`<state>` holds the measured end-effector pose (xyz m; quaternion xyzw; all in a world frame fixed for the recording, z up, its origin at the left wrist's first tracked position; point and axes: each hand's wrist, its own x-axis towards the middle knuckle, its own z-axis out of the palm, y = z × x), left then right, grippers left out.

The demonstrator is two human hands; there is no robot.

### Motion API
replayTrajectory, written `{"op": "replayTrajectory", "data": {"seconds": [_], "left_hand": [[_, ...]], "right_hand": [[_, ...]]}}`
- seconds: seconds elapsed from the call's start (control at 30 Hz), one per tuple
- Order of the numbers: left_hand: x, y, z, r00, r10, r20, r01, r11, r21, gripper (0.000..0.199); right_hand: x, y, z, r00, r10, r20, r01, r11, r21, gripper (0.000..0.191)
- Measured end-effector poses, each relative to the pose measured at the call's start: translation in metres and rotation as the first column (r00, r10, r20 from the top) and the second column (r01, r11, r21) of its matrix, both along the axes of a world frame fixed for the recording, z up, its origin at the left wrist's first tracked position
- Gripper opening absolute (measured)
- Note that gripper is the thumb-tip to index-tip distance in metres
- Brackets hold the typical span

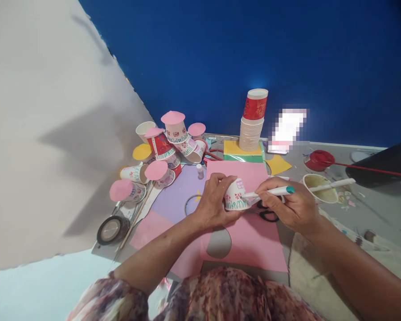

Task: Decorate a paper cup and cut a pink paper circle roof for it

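My left hand [217,200] is closed around a white paper cup [234,192], held upside down above pink paper [250,240]. Green grass strokes run along the cup's lower edge, with red flowers and a purple window drawn above them. Between the fingers of my right hand [292,203] is a white marker pen [274,191] with a green end, its tip at the cup's side. Black-handled scissors [269,216] lie on the paper below, partly hidden by my right hand. A round hole is cut in the pink sheet near my left wrist.
Decorated cups [175,131] with pink paper roofs are heaped at the back left. Behind my hands stands a tall cup stack [251,133]. A roll of tape [111,230] lies left; a paste cup [321,187] with a stick and a red lid [319,159] are right.
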<state>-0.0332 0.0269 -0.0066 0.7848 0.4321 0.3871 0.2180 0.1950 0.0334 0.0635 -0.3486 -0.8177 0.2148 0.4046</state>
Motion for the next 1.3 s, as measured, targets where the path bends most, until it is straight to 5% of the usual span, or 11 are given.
{"op": "replayTrajectory", "data": {"seconds": [0.8, 1.3], "left_hand": [[0.0001, 0.0007, -0.0027, 1.0, -0.007, 0.0, 0.007, 1.0, 0.03, 0.077], [-0.0003, 0.0001, -0.0018, 1.0, -0.003, 0.016, 0.004, 1.0, -0.007, 0.077]], "right_hand": [[-0.0028, -0.0003, 0.0022, 0.999, 0.038, -0.004, -0.038, 0.997, 0.067, 0.015], [0.0009, 0.0, 0.0031, 1.0, 0.016, -0.015, -0.016, 1.0, -0.006, 0.016]]}}
